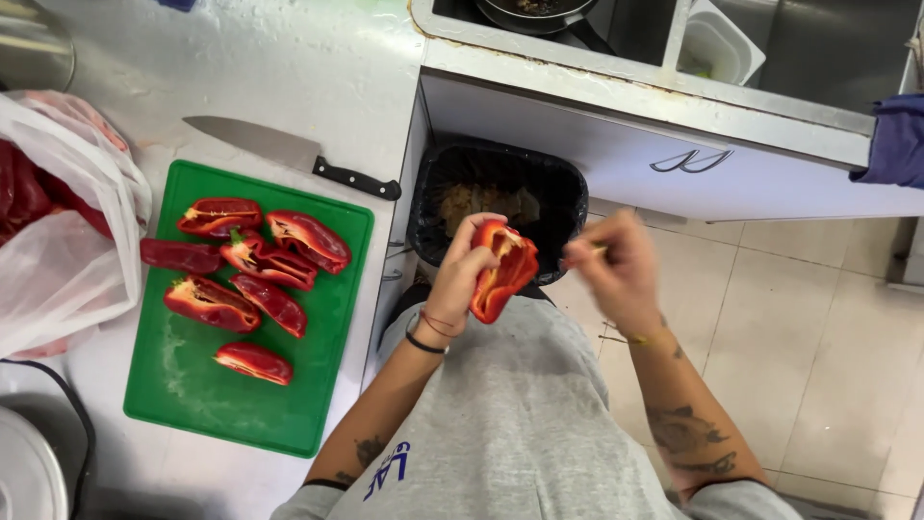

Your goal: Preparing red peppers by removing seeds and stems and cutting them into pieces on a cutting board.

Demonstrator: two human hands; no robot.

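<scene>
Your left hand (464, 272) is wrapped around a red pepper half (502, 270), fingers curled over its top edge, the cut side turned toward your right. You hold it in the air in front of your chest, just above the near rim of the black bin (497, 204). Your right hand (616, 272) sits just beside the pepper, apart from it, fingers pinched together on something small and pale; it is blurred, so I can't say whether that is seeds or a scrap of pith.

The bin stands directly beyond both hands, tucked against the end of the counter, with brownish waste showing in it. Beyond the bin runs the white front of a steel sink unit (654, 96), with a pan and a small white tub sitting in its basins.

To your left, on the steel counter (318, 67), lies a green cutting board (241, 404) carrying several more red pepper pieces (252, 274). A chef's knife (289, 154) lies just past the board's far edge, handle pointing toward the bin. A plastic bag of whole peppers (58, 241) overlaps the board's left side.

The counter's right edge runs close beside your left forearm. On your right the tiled floor (818, 337) lies open up to the sink unit.
</scene>
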